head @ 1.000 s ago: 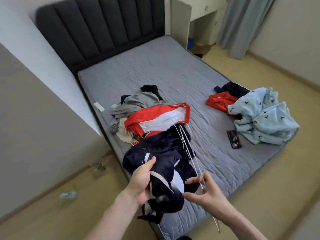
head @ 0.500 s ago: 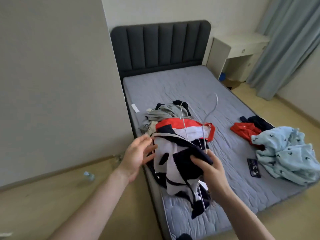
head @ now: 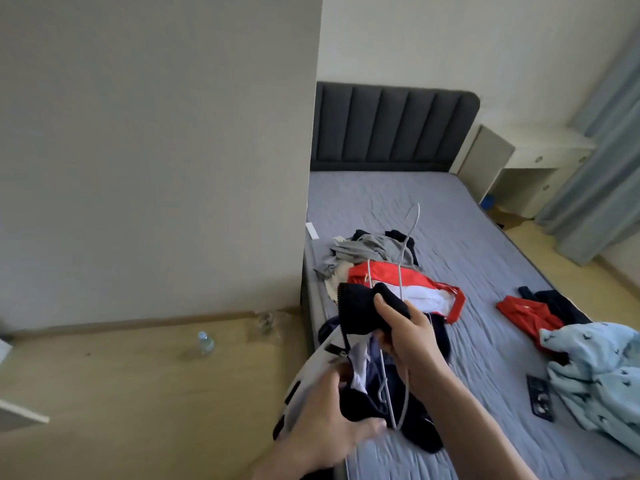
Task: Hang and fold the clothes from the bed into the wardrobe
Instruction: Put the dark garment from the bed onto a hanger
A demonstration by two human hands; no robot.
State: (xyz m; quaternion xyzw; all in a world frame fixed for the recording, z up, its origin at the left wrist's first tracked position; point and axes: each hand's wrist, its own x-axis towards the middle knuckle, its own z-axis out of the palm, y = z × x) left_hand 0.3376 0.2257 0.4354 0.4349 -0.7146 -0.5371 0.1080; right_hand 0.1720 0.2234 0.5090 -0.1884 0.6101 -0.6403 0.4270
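I hold a navy and white jacket above the near left corner of the grey bed. My right hand grips its dark collar together with a thin white wire hanger, whose hook points away up the bed. My left hand is lower, fingers curled into the jacket's hanging lower part. Behind the jacket lie a red and white garment and grey clothes. A red garment and a light blue patterned one lie on the bed's right side.
A large pale panel fills the left. A plastic bottle stands on the wooden floor. A black phone lies on the mattress by the blue garment. A white desk and grey curtain stand at far right.
The view swung left toward the panel. My left hand dropped from beside the jacket's collar to grip its lower part. My right hand kept hold of collar and hanger.
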